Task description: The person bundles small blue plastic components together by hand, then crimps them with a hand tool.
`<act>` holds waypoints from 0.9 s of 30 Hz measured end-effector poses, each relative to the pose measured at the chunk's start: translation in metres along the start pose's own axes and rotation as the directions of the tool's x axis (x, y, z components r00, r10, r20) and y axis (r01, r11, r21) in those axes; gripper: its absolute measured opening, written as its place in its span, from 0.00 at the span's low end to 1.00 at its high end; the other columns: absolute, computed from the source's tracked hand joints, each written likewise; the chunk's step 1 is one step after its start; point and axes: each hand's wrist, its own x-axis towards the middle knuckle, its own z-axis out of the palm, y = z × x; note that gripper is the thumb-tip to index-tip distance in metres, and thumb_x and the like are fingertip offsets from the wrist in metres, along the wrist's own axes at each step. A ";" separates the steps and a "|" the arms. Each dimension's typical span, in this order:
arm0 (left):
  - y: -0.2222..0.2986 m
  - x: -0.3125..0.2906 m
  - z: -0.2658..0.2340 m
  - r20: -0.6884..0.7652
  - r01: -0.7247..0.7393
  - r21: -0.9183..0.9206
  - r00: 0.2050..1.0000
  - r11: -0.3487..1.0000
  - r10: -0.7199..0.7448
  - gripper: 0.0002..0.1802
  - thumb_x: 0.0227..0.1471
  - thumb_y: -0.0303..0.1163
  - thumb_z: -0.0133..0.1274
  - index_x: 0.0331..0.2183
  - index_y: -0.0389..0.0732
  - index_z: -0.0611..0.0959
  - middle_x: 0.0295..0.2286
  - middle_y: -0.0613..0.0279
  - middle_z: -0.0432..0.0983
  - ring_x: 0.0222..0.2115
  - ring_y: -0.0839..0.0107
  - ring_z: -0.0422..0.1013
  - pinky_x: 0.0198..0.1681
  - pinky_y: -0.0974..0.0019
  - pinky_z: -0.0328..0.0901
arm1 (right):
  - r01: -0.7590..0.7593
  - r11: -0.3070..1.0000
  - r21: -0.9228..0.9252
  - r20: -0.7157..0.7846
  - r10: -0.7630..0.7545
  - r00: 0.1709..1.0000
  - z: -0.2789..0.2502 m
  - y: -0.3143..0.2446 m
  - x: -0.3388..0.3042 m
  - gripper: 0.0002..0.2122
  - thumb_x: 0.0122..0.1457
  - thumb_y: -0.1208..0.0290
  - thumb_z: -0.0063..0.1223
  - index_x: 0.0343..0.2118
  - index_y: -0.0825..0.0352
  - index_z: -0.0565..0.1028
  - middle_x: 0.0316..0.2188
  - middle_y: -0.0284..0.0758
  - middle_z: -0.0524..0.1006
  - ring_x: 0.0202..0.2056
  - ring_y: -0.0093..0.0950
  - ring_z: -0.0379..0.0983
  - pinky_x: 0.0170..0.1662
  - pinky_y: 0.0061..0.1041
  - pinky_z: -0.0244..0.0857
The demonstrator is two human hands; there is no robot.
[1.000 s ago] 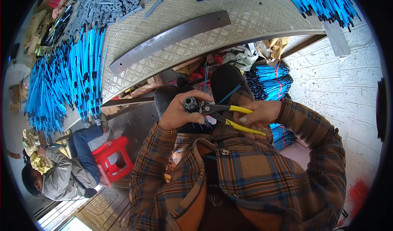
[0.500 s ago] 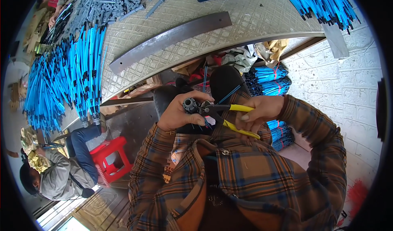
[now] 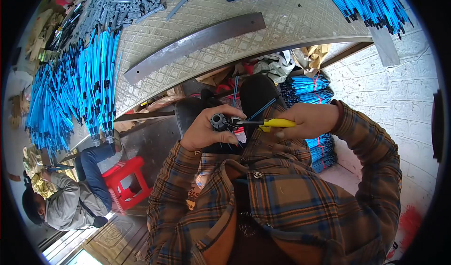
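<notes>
Over my lap, my left hand (image 3: 201,132) is closed around a grey round plastic hub (image 3: 218,121) with notches about its rim and a hole at its centre. My right hand (image 3: 311,119) grips yellow-handled pliers (image 3: 279,123), their handles squeezed close together. The dark jaws reach the far side of the hub, beside my left fingertips; what lies between them is too small to make out. A thin blue rod (image 3: 264,108) slants up from near the jaws across my knee. Dark thin ends show under my left thumb.
A table (image 3: 291,18) curves ahead, bearing a metal bar (image 3: 197,44), grey plastic parts (image 3: 127,6) and blue rod bundles (image 3: 101,77). More tied bundles (image 3: 312,89) stand by the white brick wall (image 3: 394,96). At left, a person (image 3: 70,199) sits near a red stool (image 3: 127,183).
The pliers' handles have gone from spread apart to pressed together as my right hand closed and turned. My left hand and the hub stay nearly in place.
</notes>
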 end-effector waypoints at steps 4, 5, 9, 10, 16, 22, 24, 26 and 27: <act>0.002 0.000 0.001 0.018 0.015 -0.014 1.000 1.000 -0.015 0.31 0.28 0.39 0.68 0.37 0.35 0.77 0.33 0.60 0.72 0.34 0.71 0.68 0.40 0.70 0.62 | 0.014 0.998 0.069 0.006 -0.014 1.000 -0.002 -0.002 -0.002 0.16 0.58 0.63 0.46 0.42 0.70 0.69 0.23 0.38 0.73 0.26 0.27 0.71 0.29 0.26 0.64; 0.002 0.000 0.001 0.025 0.023 -0.019 0.999 1.000 -0.023 0.30 0.29 0.39 0.67 0.37 0.35 0.77 0.32 0.60 0.72 0.34 0.71 0.68 0.40 0.70 0.62 | 0.013 0.998 0.069 0.006 -0.014 1.000 -0.002 -0.003 -0.003 0.16 0.58 0.63 0.46 0.42 0.70 0.69 0.23 0.38 0.73 0.26 0.27 0.71 0.29 0.26 0.64; 0.001 0.000 0.001 0.025 0.039 -0.023 0.999 0.999 -0.038 0.30 0.29 0.39 0.67 0.37 0.35 0.77 0.32 0.60 0.72 0.34 0.71 0.68 0.39 0.70 0.62 | 0.021 1.000 -0.001 -0.001 -0.021 1.000 -0.002 -0.004 -0.003 0.15 0.57 0.63 0.46 0.42 0.69 0.69 0.25 0.40 0.73 0.26 0.31 0.71 0.29 0.28 0.64; 0.002 0.000 0.001 0.025 0.038 -0.023 0.999 0.999 -0.038 0.30 0.29 0.39 0.67 0.37 0.35 0.77 0.32 0.60 0.72 0.34 0.71 0.68 0.39 0.70 0.62 | 0.048 0.997 -0.059 -0.017 -0.049 0.999 -0.001 -0.002 -0.003 0.15 0.57 0.64 0.46 0.42 0.69 0.68 0.25 0.40 0.73 0.27 0.32 0.72 0.30 0.29 0.64; 0.002 -0.001 0.002 0.001 0.036 -0.041 0.999 0.999 -0.036 0.29 0.30 0.40 0.67 0.35 0.35 0.78 0.31 0.61 0.71 0.32 0.72 0.68 0.38 0.71 0.62 | 0.087 0.973 -0.214 -0.066 -0.104 0.992 0.002 -0.003 -0.003 0.13 0.57 0.65 0.46 0.40 0.69 0.68 0.27 0.41 0.71 0.28 0.39 0.71 0.31 0.31 0.64; -0.005 -0.004 0.006 -0.095 -0.022 -0.055 0.995 0.998 0.017 0.28 0.29 0.40 0.67 0.34 0.36 0.78 0.30 0.61 0.71 0.31 0.73 0.67 0.37 0.70 0.61 | 0.021 0.995 -0.100 -0.087 -0.029 0.996 0.015 -0.006 -0.004 0.13 0.58 0.63 0.44 0.39 0.69 0.67 0.25 0.38 0.72 0.26 0.32 0.72 0.30 0.28 0.66; -0.006 -0.004 0.007 -0.094 -0.044 -0.061 0.995 0.997 0.038 0.27 0.29 0.39 0.67 0.34 0.36 0.78 0.30 0.61 0.71 0.32 0.72 0.67 0.37 0.70 0.61 | -0.050 0.994 0.099 -0.022 0.053 0.998 0.015 -0.010 -0.005 0.14 0.60 0.62 0.42 0.39 0.69 0.67 0.23 0.36 0.72 0.25 0.27 0.73 0.28 0.25 0.67; -0.005 -0.004 0.006 -0.093 -0.055 -0.063 0.994 0.996 0.049 0.27 0.29 0.39 0.67 0.33 0.35 0.78 0.30 0.61 0.71 0.32 0.72 0.67 0.37 0.69 0.61 | -0.090 0.979 0.181 0.032 0.086 0.996 0.015 -0.010 -0.004 0.14 0.60 0.61 0.41 0.39 0.69 0.66 0.23 0.34 0.72 0.24 0.24 0.72 0.28 0.24 0.67; -0.004 -0.005 0.006 -0.068 -0.036 -0.061 0.997 0.997 0.032 0.26 0.30 0.39 0.67 0.33 0.36 0.78 0.29 0.61 0.71 0.32 0.72 0.67 0.37 0.69 0.61 | -0.134 0.956 0.260 0.090 0.114 0.989 0.016 -0.010 -0.004 0.15 0.61 0.60 0.40 0.40 0.69 0.66 0.22 0.33 0.72 0.24 0.22 0.72 0.27 0.22 0.67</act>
